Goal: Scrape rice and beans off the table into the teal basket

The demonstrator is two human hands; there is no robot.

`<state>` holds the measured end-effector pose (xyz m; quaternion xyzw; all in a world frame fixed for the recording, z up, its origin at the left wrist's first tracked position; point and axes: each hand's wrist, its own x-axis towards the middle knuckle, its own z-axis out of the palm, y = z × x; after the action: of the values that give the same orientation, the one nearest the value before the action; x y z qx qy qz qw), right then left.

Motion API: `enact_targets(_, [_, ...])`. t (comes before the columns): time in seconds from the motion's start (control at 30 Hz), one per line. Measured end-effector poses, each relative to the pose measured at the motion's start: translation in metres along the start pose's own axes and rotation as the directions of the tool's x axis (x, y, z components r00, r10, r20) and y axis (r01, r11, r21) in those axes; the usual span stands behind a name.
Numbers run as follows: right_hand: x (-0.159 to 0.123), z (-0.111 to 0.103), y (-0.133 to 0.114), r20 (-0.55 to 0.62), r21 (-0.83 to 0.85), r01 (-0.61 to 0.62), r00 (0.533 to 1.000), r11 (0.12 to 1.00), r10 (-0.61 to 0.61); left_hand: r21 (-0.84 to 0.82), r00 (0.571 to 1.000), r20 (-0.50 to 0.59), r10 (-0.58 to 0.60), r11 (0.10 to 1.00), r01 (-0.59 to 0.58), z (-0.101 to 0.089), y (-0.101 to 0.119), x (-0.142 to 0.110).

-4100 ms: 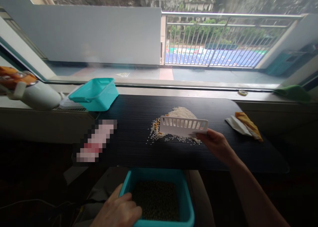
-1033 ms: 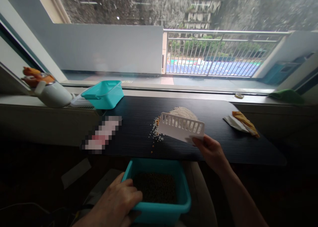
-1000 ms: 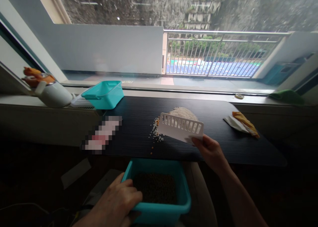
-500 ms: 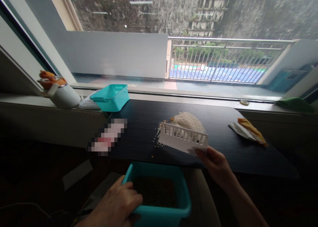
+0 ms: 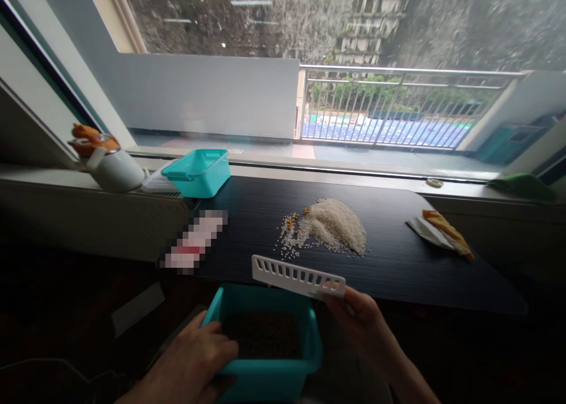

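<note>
My left hand (image 5: 198,351) is closed on the left rim of a teal plastic bin (image 5: 265,386), held below the table's front edge. Dark grains, too dim to name, cover the bin's bottom. In my right hand (image 5: 358,309) is a flat white slotted plastic divider (image 5: 298,277), gripped by its right end. It is tilted above the bin's far rim, at the table edge. Beyond it a heap of white rice (image 5: 338,224) lies on the black table (image 5: 398,274), with several yellow corn kernels (image 5: 292,221) at its left side.
A second teal bin (image 5: 206,177) stands at the table's back left, near a white pot (image 5: 117,169) with an orange figure. A blurred-out pinkish item (image 5: 197,242) lies at the left. A yellow and white packet (image 5: 442,233) lies at the right. The window sill borders the back.
My right hand has drawn the white divider from the rice toward me and left, over the bin's far edge. The bin and my left hand have shifted slightly left.
</note>
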<state>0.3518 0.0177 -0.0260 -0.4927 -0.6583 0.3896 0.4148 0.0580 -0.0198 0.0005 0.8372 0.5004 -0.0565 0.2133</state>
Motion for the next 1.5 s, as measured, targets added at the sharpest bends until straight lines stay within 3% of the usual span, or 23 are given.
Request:
enact_targets(0.1, [-0.009, 0.004, -0.006, -0.001, -0.024, 0.048, 0.999, 0.999, -0.048, 0.006, 0.999, 0.05, -0.01, 1.0, 0.01, -0.005, 0.004, 0.002])
enact_targets(0.23, [0.001, 0.015, -0.004, -0.138, -0.061, 0.11, 0.983, 0.992, -0.118, 0.047, 0.993, 0.106, -0.055, 0.998, 0.05, -0.014, 0.013, 0.007])
enact_targets(0.4, [0.015, 0.021, 0.011, -0.291, -0.109, 0.039, 0.954, 0.993, -0.07, 0.059, 0.996, 0.084, -0.027, 0.998, 0.022, -0.011, 0.011, 0.01])
enact_targets(0.53, [0.012, 0.004, 0.023, -0.448, -0.12, -0.054, 0.894, 0.991, -0.005, 0.075, 0.998, 0.066, 0.022, 0.997, -0.027, -0.002, 0.007, 0.012])
enact_targets(0.7, [0.016, -0.026, 0.032, -0.527, -0.167, -0.122, 0.85, 0.978, 0.016, 0.071, 0.998, 0.069, 0.012, 0.997, -0.017, -0.004, 0.012, 0.018])
enact_targets(0.87, [0.031, -0.039, 0.033, -0.521, -0.171, -0.087, 0.854, 0.981, -0.015, 0.051, 0.994, 0.098, 0.042, 0.998, -0.047, -0.007, 0.017, 0.021])
enact_targets(1.17, [0.064, -0.033, 0.028, -0.424, -0.136, -0.06, 0.906, 0.989, -0.004, 0.055, 0.993, 0.112, 0.04, 0.997, -0.046, -0.012, 0.021, 0.023])
enact_targets(1.37, [0.063, -0.037, 0.027, -0.354, -0.015, -0.032, 0.935, 0.999, 0.025, 0.035, 0.996, 0.01, 0.088, 0.996, -0.088, 0.001, 0.014, 0.02])
enact_targets(1.5, [0.064, -0.039, 0.026, -0.384, -0.006, -0.032, 0.923, 0.999, 0.028, 0.02, 0.996, -0.017, 0.09, 0.996, -0.089, 0.004, 0.012, 0.018])
